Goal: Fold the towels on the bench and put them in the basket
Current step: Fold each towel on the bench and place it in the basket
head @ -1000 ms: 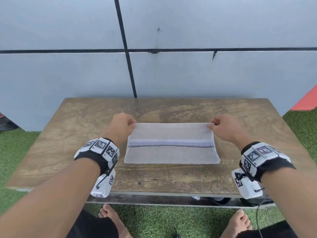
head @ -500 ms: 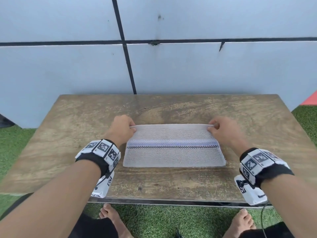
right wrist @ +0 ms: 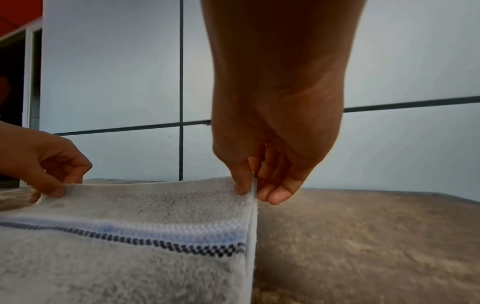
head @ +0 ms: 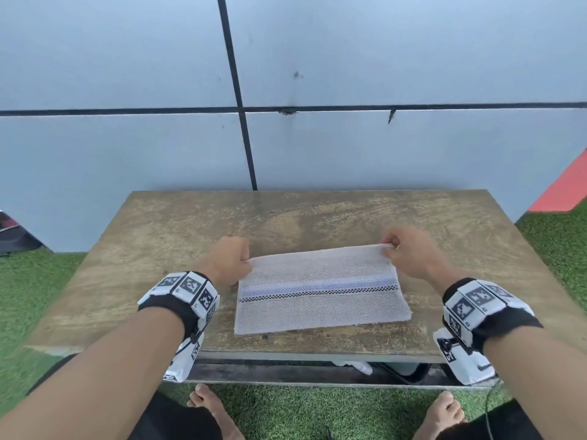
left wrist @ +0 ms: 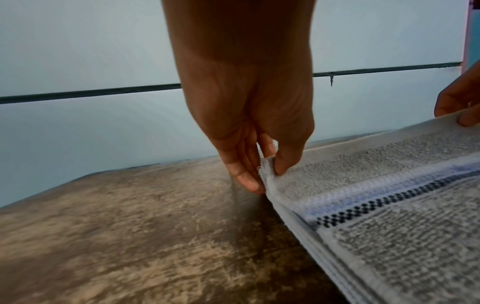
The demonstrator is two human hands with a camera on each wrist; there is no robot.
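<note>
A white towel with a blue band and a black checked stripe lies folded on the wooden bench. My left hand pinches the far left corner between thumb and fingers. My right hand pinches the far right corner. The far edge of the towel is lifted a little off the bench, higher on the right, while the near edge lies flat. No basket is clearly visible.
A grey panelled wall stands right behind the bench. Green artificial grass surrounds it. Something white and a dark rim show under the bench's front edge. My bare feet are on the grass below.
Both hands have lifted the towel's far edge, the right corner higher. The towel now sits slightly skewed on the bench, and the head view has shifted upward.
</note>
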